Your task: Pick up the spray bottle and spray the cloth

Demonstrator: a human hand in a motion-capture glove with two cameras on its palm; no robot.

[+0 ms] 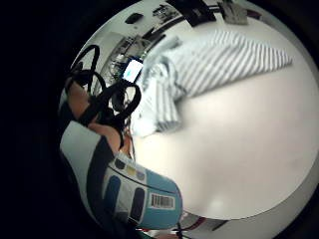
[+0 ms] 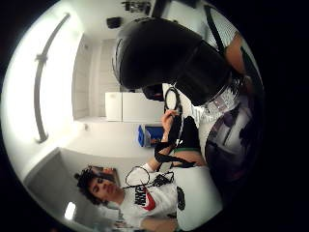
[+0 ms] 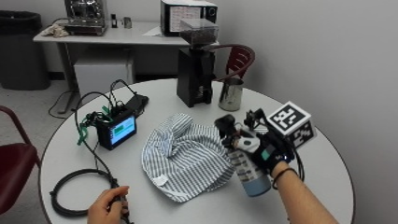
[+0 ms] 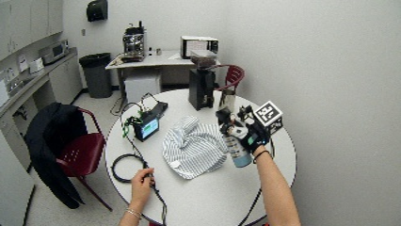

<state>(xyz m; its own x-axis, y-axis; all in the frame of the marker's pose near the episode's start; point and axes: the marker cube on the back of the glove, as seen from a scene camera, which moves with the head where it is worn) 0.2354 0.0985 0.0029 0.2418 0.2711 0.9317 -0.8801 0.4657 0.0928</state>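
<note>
Spray bottle (image 3: 247,171) lifted beside striped cloth (image 3: 184,156).
Gripped by gloved right hand (image 3: 268,151), fingers curled round its neck, seemingly clear of tabletop (image 3: 323,177) near right edge.

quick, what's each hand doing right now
Right hand: grips the spray bottle, lifted off the table beside the striped cloth.
Left hand: bare, rests at the table edge on a black cable.

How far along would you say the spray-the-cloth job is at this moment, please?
Pick-up looks done: the gloved right hand grips the spray bottle, lifted above the table. In hand: its black nozzle points towards the striped cloth lying crumpled beside it. Left: the spraying itself; no mist or wet patch shows.
</note>
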